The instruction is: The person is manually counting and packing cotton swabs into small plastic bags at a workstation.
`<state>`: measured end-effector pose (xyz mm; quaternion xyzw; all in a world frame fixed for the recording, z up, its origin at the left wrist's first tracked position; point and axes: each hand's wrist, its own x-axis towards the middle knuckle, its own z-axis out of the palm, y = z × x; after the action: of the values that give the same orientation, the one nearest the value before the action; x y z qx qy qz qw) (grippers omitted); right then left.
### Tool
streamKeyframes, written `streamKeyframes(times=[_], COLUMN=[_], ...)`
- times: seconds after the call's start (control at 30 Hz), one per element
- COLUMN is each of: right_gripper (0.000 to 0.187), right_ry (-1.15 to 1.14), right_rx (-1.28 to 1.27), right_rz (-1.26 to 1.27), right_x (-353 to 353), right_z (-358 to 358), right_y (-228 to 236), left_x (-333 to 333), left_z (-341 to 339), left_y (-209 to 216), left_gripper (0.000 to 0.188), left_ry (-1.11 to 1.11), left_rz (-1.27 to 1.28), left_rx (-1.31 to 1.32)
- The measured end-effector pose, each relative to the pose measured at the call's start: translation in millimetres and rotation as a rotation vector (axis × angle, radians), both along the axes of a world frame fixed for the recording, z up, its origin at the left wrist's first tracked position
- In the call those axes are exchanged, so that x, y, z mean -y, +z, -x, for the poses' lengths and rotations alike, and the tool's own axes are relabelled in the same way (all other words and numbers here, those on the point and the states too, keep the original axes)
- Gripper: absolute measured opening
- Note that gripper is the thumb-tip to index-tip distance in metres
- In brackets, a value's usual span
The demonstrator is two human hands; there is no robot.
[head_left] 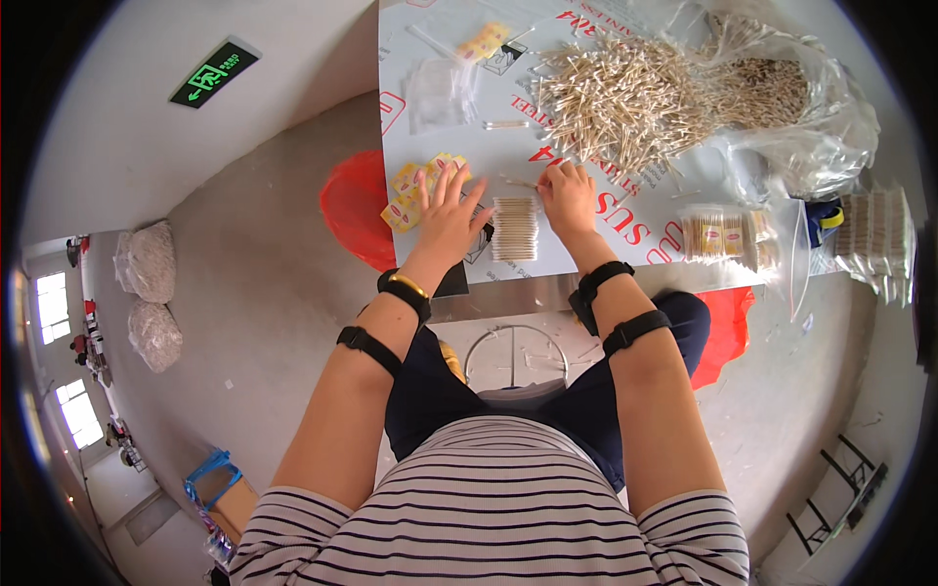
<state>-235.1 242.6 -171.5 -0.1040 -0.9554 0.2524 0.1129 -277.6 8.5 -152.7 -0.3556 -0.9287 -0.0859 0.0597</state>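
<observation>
A neat row of cotton swabs [515, 230] lies side by side on the table, between my two hands. My right hand [570, 203] is at the row's far right corner, its fingertips pinched on a cotton swab [521, 184] that points left above the row. On the other side, my left hand [445, 223] lies with fingers spread, partly over several yellow printed cards [404, 210]. Beyond the hands spreads a big heap of loose cotton swabs [625, 103]. A small swab bundle [506, 125] lies apart, left of the heap.
Clear plastic bags [442, 93] and more yellow cards [484, 41] lie at the far left of the table [508, 78]. A large clear bag [811, 146] of swabs stands at right, near bagged swabs [728, 234] and stacked packs [873, 234]. Red bags [357, 210] hang by the table's edge.
</observation>
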Motion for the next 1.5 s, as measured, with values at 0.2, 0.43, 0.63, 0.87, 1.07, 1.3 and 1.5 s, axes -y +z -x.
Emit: streamKeyframes(times=[0.2,0.43,0.63,0.87,1.07,1.3,1.5], right_gripper=[0.01,0.01,0.018,0.036,0.033,0.034,0.035], right_ry=[0.089,0.013,-0.191,-0.255,-0.3,-0.1,0.09], right_rx=[-0.008,-0.026,-0.071,-0.043,-0.026,-0.108,-0.094], right_rz=[-0.018,0.124,-0.004,-0.108,0.056,-0.024,-0.223], right_x=[8,0,-55,-100,-97,-89,-80], right_z=[3,-12,-65,-97,-66,-19,26], right_y=[0,19,12,7,-1,8,14], left_x=[61,252,340,77,-49,-64,-43], left_z=[-61,-89,-78,-33,-20,-27,-39], left_y=[10,-7,13,41,12,4,-1], left_gripper=[0.053,0.063,0.075,0.057,0.057,0.059,0.062], left_ry=[0.051,0.769,1.096,0.198,0.051,0.034,0.05], left_rz=[0.056,0.217,0.49,-0.301,-0.235,0.089,-0.039], left_rx=[0.06,0.268,0.215,0.081,0.182,0.277,0.209])
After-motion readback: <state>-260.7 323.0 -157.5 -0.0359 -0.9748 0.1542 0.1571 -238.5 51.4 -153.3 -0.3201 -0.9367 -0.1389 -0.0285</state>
